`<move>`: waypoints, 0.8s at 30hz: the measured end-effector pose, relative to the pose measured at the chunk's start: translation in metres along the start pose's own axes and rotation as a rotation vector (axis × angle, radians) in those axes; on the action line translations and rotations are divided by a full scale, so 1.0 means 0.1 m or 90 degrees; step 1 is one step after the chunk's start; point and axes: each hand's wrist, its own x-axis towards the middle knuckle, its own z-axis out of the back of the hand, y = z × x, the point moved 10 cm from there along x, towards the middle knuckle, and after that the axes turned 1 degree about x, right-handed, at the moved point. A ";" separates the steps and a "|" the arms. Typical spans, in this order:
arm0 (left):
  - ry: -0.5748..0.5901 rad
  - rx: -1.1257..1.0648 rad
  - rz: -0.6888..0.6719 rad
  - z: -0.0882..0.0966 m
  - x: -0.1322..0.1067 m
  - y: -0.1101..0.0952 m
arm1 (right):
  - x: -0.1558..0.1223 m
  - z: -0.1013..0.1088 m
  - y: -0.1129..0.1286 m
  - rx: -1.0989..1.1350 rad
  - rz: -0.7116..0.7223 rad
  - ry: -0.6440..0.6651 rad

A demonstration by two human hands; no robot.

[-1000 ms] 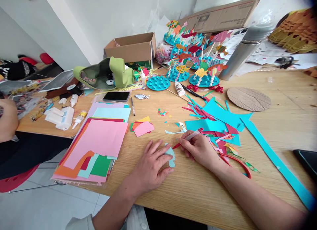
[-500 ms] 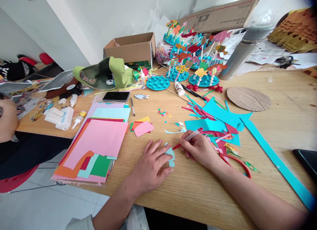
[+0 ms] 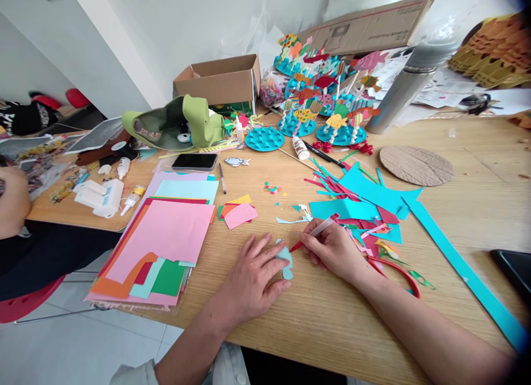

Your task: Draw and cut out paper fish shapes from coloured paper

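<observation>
A small light blue paper cutout (image 3: 287,270) lies flat on the wooden table, partly hidden under fingers. My left hand (image 3: 257,274) rests on it with the fingers stretched out, pressing it down. In my right hand (image 3: 329,249) is a red pen (image 3: 317,230) with a clear barrel, gripped in a pinch. Its red tip touches or nearly touches the cutout's right edge; I cannot tell which. Red-handled scissors (image 3: 398,271) lie by my right forearm, their blades hidden under scraps. Beyond my left hand sit small coloured paper pieces (image 3: 241,214), a pink one on top.
Coloured sheets (image 3: 178,224) are stacked on the left. Blue and red paper scraps (image 3: 360,202) spread on the right, near a cardboard oval (image 3: 417,165). Paper fish on blue bases (image 3: 342,135), a steel flask (image 3: 402,89) and a box (image 3: 219,81) stand behind. A person's arm (image 3: 14,197) is at far left.
Almost nothing differs. Both hands keep their places, and the red pen's tip stays at the cutout's right edge with at most a tiny shift.
</observation>
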 end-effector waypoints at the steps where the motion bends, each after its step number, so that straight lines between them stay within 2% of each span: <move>1: 0.000 0.000 -0.001 0.00 0.00 0.00 | 0.00 0.00 0.00 0.001 0.000 0.001; 24: -0.001 -0.007 0.004 0.01 0.00 0.00 | 0.00 -0.01 0.04 -0.003 0.008 0.003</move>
